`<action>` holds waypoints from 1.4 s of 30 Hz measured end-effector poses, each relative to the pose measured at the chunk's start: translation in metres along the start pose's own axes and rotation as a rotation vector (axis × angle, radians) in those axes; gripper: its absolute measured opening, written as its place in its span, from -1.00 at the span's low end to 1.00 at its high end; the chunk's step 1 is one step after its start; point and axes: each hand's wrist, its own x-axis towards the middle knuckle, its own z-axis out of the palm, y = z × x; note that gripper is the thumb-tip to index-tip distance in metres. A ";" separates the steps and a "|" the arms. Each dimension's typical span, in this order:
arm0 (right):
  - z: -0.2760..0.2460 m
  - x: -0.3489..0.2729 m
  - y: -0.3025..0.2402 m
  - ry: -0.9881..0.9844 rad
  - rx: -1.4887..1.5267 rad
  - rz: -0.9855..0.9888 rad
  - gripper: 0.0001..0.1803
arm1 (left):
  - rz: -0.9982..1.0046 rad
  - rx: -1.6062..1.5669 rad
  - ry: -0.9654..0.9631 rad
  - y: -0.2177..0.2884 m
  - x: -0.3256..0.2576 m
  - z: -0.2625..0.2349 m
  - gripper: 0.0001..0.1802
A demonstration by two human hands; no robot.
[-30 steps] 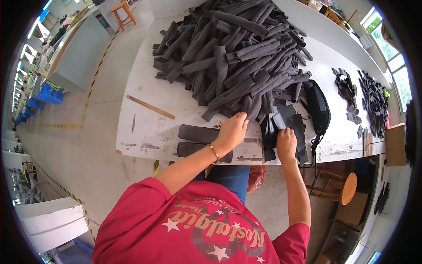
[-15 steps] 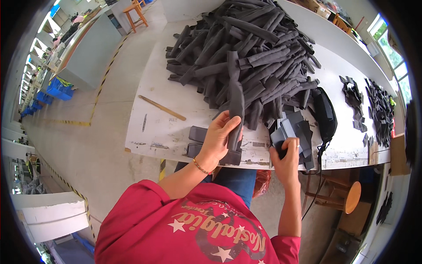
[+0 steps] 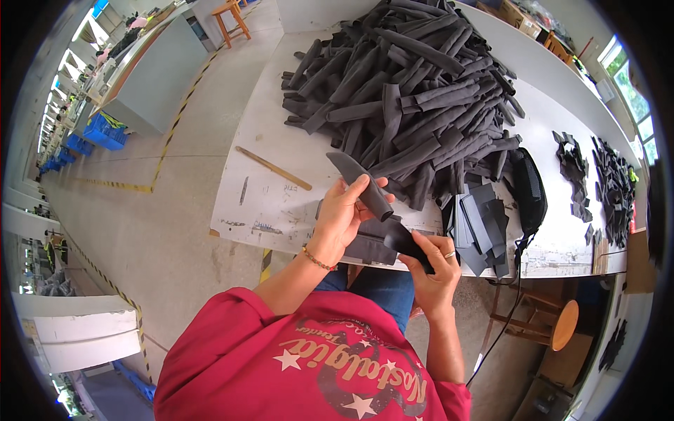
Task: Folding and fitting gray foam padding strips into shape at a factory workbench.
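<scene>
My left hand (image 3: 340, 219) is closed around a dark grey fabric tube (image 3: 359, 185), which slants above the table with its lower end toward my right hand. In my right hand (image 3: 435, 275) a thin, bent black sheet (image 3: 404, 244) is pinched, its free end just below the tube's end and apart from it. Behind my hands rises a big heap of similar grey fabric tubes (image 3: 421, 105). Flat grey and black sheets (image 3: 477, 223) lie fanned to the right of my right hand. Dark flat fabric pieces (image 3: 368, 249) rest at the front edge, partly covered by my hands.
On the white table (image 3: 263, 203) lies a wooden stick (image 3: 274, 168) at left. A black mesh pouch (image 3: 530, 189) with a cord hanging over the edge is at right. Beyond it are more dark pieces (image 3: 612, 182). A wooden stool (image 3: 564, 330) stands below the table's right side.
My right hand has moved left from the fanned sheets, bringing one black sheet. The tube in my left hand has tilted, its far end swinging left and down, away from the heap.
</scene>
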 end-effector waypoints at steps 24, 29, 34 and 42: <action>0.028 0.003 0.002 0.127 -0.145 -0.082 -0.37 | 0.248 0.076 -0.191 -0.013 -0.038 0.032 -0.57; 0.054 0.000 -0.002 0.155 -0.104 -0.155 -0.50 | 0.087 0.076 -0.426 -0.027 -0.027 0.023 -0.74; 0.060 0.010 -0.008 0.090 -0.059 -0.180 -0.54 | 0.112 0.046 -0.316 -0.026 -0.029 0.017 -0.76; 0.052 0.004 0.005 -0.010 -0.139 -0.199 -0.63 | 0.193 0.084 -0.309 -0.020 -0.031 0.018 -0.67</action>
